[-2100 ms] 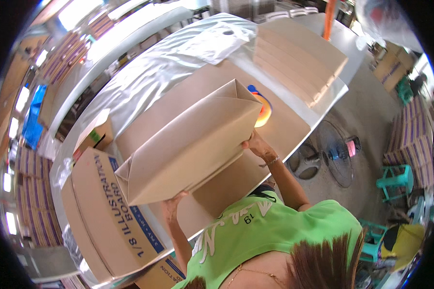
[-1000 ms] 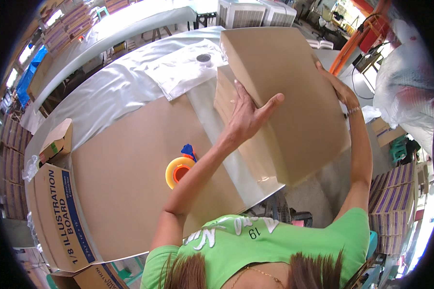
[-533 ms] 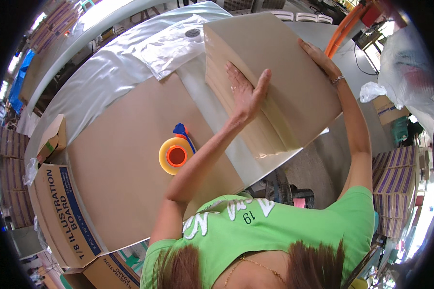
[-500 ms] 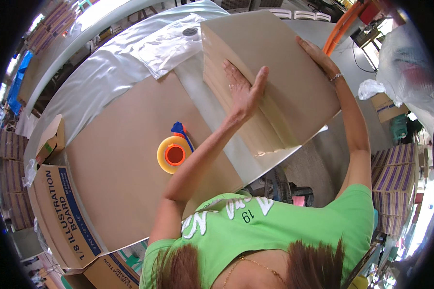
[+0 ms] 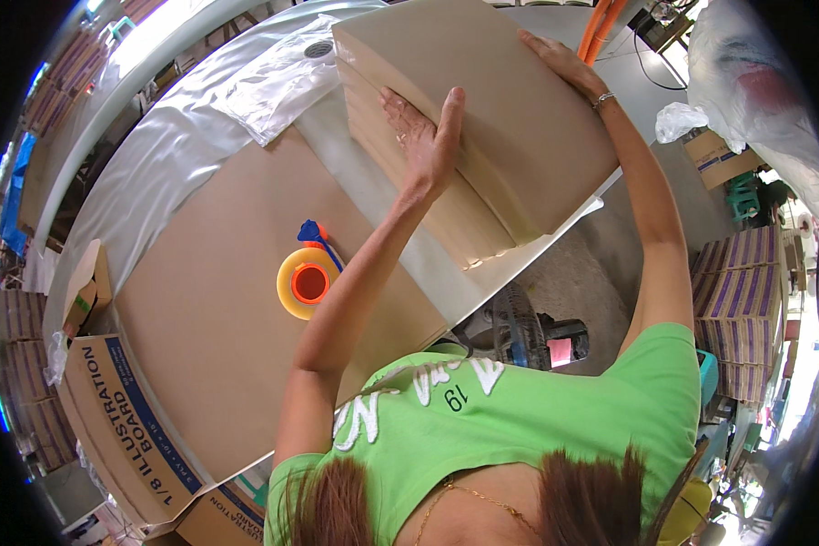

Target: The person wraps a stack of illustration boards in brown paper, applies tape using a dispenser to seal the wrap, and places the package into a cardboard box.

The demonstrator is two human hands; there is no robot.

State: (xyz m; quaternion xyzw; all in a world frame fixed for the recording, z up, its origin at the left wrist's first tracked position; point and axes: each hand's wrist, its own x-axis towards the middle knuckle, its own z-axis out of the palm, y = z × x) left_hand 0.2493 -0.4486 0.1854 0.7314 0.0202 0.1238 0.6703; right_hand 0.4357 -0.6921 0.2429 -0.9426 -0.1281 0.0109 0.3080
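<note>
A tall stack of brown boards (image 5: 500,100) stands at the far right of the table. Flat against its left side lies my left hand (image 5: 423,146), fingers stretched and thumb raised. My right hand (image 5: 569,64) rests along the stack's far right edge with fingers extended; the side beyond that edge is hidden. The stack sits between my two palms. Left of my left forearm, a yellow tape roll (image 5: 291,300) with an orange core and a blue-and-orange cutter lies on a large flat brown board (image 5: 209,318).
Clear plastic bags (image 5: 278,86) lie at the table's far side. An open carton (image 5: 123,419) is at the near left. Bundled boards (image 5: 739,291) are piled on the floor at right, below a big plastic bag (image 5: 751,82). Orange tubing (image 5: 597,32) rises behind the stack.
The whole view has shifted, so the table and stack appear farther left and higher. Both hands stay against the stack in about the same places.
</note>
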